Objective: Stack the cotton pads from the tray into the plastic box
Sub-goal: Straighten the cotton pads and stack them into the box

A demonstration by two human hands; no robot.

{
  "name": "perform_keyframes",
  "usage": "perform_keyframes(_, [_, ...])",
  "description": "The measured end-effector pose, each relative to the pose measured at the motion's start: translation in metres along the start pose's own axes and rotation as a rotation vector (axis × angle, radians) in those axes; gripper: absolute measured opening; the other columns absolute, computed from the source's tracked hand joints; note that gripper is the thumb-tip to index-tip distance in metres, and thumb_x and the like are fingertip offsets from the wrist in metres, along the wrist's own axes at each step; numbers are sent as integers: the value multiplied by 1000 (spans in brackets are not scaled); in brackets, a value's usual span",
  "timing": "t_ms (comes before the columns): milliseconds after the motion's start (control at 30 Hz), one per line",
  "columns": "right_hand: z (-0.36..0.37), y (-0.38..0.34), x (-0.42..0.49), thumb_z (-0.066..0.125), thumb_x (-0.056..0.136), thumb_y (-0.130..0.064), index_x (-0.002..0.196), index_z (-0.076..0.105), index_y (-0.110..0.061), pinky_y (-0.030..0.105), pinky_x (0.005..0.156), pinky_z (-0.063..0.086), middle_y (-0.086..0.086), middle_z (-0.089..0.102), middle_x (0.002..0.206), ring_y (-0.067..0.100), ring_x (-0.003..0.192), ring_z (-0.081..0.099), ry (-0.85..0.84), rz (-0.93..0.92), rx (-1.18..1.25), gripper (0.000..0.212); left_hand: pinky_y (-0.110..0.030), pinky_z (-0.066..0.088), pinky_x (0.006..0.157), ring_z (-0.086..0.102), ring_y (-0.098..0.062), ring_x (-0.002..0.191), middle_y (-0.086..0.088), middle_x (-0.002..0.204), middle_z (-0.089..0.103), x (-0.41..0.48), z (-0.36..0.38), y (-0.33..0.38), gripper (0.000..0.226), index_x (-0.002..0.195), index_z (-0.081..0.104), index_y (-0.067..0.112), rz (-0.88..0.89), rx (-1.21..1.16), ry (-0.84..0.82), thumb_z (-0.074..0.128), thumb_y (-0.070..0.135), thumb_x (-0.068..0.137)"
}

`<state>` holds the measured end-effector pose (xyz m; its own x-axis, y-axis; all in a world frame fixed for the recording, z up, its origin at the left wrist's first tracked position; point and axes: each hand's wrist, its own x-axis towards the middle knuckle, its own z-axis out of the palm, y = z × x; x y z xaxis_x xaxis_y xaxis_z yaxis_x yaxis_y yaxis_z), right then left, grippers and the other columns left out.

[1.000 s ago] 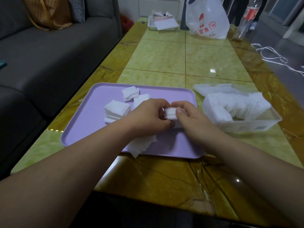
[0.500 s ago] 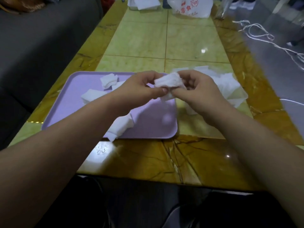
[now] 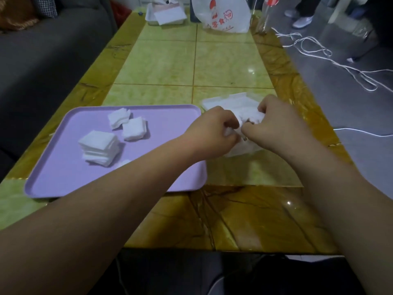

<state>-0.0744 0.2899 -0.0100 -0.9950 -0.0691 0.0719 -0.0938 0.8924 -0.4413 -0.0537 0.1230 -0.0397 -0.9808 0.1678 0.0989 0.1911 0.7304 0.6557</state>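
A lilac tray (image 3: 63, 179) lies on the table at the left. On it sit a thick stack of white cotton pads (image 3: 98, 146) and two smaller piles (image 3: 134, 128), (image 3: 118, 118). Right of the tray stands the clear plastic box (image 3: 225, 102), filled with white pads and mostly hidden by my hands. My left hand (image 3: 210, 130) and my right hand (image 3: 276, 126) meet over the box, both pinching a small bunch of cotton pads (image 3: 244, 122) between their fingertips.
The yellow-green marble table (image 3: 212, 67) runs away from me. At its far end are a white plastic bag (image 3: 221, 13), a white box of papers (image 3: 165, 14) and a clear bottle (image 3: 266, 15). A grey sofa (image 3: 42, 60) runs along the left; white cords (image 3: 319, 52) lie on the floor at right.
Both hands carried the bunch of pads rightward, from over the tray to over the plastic box. The view has shifted, showing the piles left on the tray.
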Motion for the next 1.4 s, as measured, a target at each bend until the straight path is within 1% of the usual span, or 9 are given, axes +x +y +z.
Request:
perform_keyframes(167, [1,0,5,72,83,-33,122,57,-17,33,68,43,2,57,106,23,90,54,-42,-34,19,45,-26,48,81,54,-3,77,5,111,60,-3,-8,-11,25,109,73,23,44,36,6,75,35,87])
perform_keyframes(300, [12,-2,3,74,84,-28,110,59,-19,31,64,37,1,59,105,22,92,56,-63,-101,102,31,-24,45,78,53,1,75,7,109,60,-5,-7,-18,24,108,72,24,39,29,37,75,37,88])
perform_keyframes(500, [15,-2,9,81,76,-28,89,58,-26,40,79,55,2,64,104,26,95,61,-42,-19,-59,26,-20,42,76,53,6,77,11,108,59,-7,-7,-19,23,108,73,26,22,-12,34,76,38,87])
perform_keyframes(700, [5,-9,4,69,84,-40,72,69,-2,39,60,51,17,69,73,34,74,67,-166,-51,-63,40,-19,43,71,58,1,78,12,106,61,-8,-7,-17,22,101,70,28,-3,-30,55,78,42,85])
perform_keyframes(867, [13,-17,2,70,84,-32,69,71,-7,33,62,52,8,70,71,24,71,66,-123,-34,-55,29,-20,49,68,64,-4,78,8,98,59,-11,-4,-16,22,85,70,26,-25,-19,129,81,45,82])
perform_keyframes(1033, [17,-26,2,59,92,-33,69,60,-9,30,55,40,6,61,69,25,65,59,-145,6,-148,34,-30,54,78,67,-7,78,6,103,58,-15,-7,-14,18,97,76,20,7,3,70,75,37,90])
perform_keyframes(1133, [12,-44,-6,51,96,-40,81,59,-12,33,69,42,5,59,96,25,83,56,38,-85,-361,33,-33,54,86,69,-11,85,4,108,62,-26,-19,-20,17,107,76,18,45,27,70,71,26,93])
perform_keyframes(1233, [20,-72,-20,51,97,-44,95,71,-16,42,83,51,9,56,107,32,103,58,179,-249,-158,35,-33,52,84,62,-14,80,4,101,62,-46,-47,-37,15,104,76,17,55,124,194,71,18,90])
perform_keyframes(1400, [77,-106,-54,61,93,-41,79,70,-21,36,79,54,0,67,88,22,87,64,-200,-390,134,26,-33,50,78,64,-22,94,9,91,58,-91,-100,-77,23,105,71,29,-235,495,100,67,43,87])
